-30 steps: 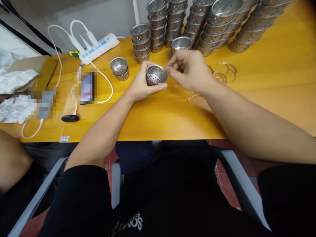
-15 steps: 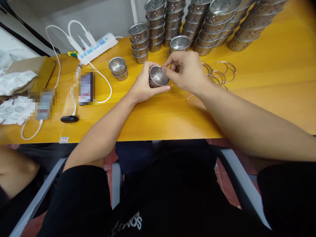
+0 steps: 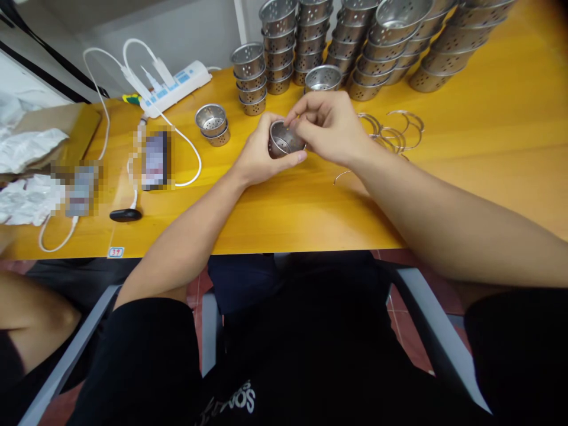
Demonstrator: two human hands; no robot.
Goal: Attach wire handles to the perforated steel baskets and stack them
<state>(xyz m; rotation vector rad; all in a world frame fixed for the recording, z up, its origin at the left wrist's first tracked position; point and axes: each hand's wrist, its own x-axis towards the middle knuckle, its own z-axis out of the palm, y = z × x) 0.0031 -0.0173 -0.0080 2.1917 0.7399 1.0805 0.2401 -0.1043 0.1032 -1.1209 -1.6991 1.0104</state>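
Observation:
My left hand [image 3: 261, 149] is wrapped round a small perforated metal cup [image 3: 286, 139], its mouth tilted towards me. At the cup's far right rim, my right hand [image 3: 331, 125] has thumb and index finger in a pinch. What lies between those fingertips is too small to make out. Thin wire rings [image 3: 393, 137] lie on the table just behind my right wrist, partly hidden by it. Another metal cup [image 3: 323, 78] stands beyond my right hand.
Tall stacks of perforated cups [image 3: 310, 44] line the back of the table [image 3: 284, 225]. Two nested cups [image 3: 212, 123] stand left of my hands. Further left are a power strip [image 3: 177, 89] with white cables, a phone [image 3: 154, 160] and a black oval object [image 3: 125, 214]. A person's leg [image 3: 39, 307] shows at lower left.
My right hand's fingertips have shifted slightly left along the cup's rim, a little further over its mouth. My left hand keeps its hold on the cup, almost unmoved.

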